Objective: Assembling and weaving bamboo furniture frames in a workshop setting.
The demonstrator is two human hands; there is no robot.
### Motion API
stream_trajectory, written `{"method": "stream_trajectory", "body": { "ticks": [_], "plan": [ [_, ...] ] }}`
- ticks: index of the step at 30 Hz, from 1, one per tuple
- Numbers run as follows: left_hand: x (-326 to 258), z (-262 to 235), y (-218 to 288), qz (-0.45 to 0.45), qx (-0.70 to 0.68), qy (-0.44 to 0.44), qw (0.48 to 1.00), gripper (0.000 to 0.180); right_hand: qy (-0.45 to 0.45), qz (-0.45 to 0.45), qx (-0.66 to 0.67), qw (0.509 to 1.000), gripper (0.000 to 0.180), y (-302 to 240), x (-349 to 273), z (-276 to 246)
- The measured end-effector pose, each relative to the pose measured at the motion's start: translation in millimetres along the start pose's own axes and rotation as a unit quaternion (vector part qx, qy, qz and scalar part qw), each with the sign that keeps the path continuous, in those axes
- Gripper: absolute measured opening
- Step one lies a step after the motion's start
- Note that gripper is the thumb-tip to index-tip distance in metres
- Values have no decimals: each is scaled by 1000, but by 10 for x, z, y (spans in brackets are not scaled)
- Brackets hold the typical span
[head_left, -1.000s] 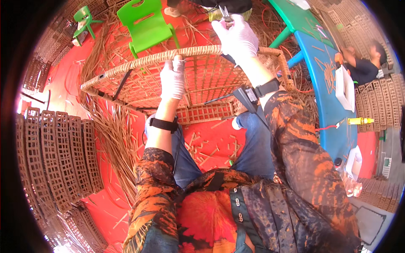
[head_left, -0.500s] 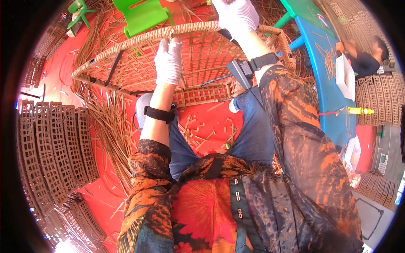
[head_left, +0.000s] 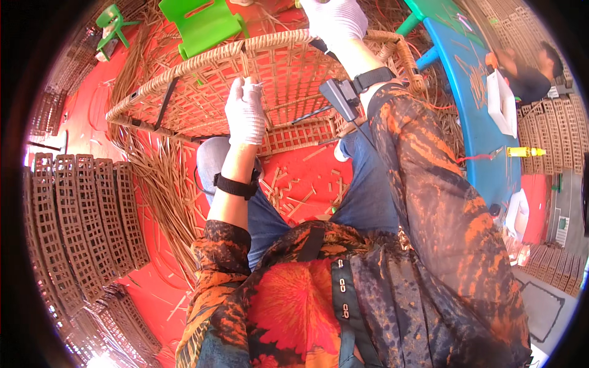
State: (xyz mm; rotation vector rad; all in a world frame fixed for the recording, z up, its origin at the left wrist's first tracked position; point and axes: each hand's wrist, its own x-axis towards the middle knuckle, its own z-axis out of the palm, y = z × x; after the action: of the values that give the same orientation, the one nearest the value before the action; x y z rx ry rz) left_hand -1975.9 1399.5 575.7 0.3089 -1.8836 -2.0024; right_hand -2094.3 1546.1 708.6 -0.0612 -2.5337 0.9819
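Note:
A wicker basket [head_left: 202,52] with a tan wrapped rim, open brown lattice and dark metal frame bars lies tilted in front of my knees. My left hand [head_left: 245,115], in a white knit glove, is closed over the lattice just below the rim. What its fingers pinch is too small to make out. My right hand [head_left: 337,23], gloved too, is at the far side of the rim, cut off by the upper picture edge. Its fingers are curled, and a small yellow-green bit shows beside them; the rest of what it holds is hidden.
A blue bench [head_left: 457,92] at the right carries brown strips, a white tray [head_left: 502,103] and a yellow tube-shaped item [head_left: 526,151]. Green plastic chairs [head_left: 205,27] stand ahead. Long brown strips [head_left: 162,202] and stacked woven baskets [head_left: 80,214] lie left. A person [head_left: 532,76] sits far right.
My left hand has come down from the basket rim toward me, its fingers still closed. My right hand has shifted slightly left and up along the rim.

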Motion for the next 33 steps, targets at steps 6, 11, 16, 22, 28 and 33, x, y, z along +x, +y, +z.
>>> {"method": "stream_trajectory", "body": {
  "ticks": [6,11,16,22,28,33],
  "plan": [
    [-170,38,108,-38,-11,6,999,11,-8,22,19,1000,41,22,-15,-42],
    [-237,19,81,-67,-29,-5,997,10,-25,33,20,999,43,87,8,-21],
    [-265,-5,23,-60,-22,-11,998,11,2,32,-26,999,48,123,27,41],
    [-343,-66,24,-90,-37,-9,995,14,-24,19,15,999,50,135,34,22],
    [-50,-170,150,-90,49,-64,993,19,-53,37,-19,998,47,53,34,11],
    [260,0,377,-41,0,7,999,19,-56,27,-11,998,45,-52,40,-49]
  ]
}}
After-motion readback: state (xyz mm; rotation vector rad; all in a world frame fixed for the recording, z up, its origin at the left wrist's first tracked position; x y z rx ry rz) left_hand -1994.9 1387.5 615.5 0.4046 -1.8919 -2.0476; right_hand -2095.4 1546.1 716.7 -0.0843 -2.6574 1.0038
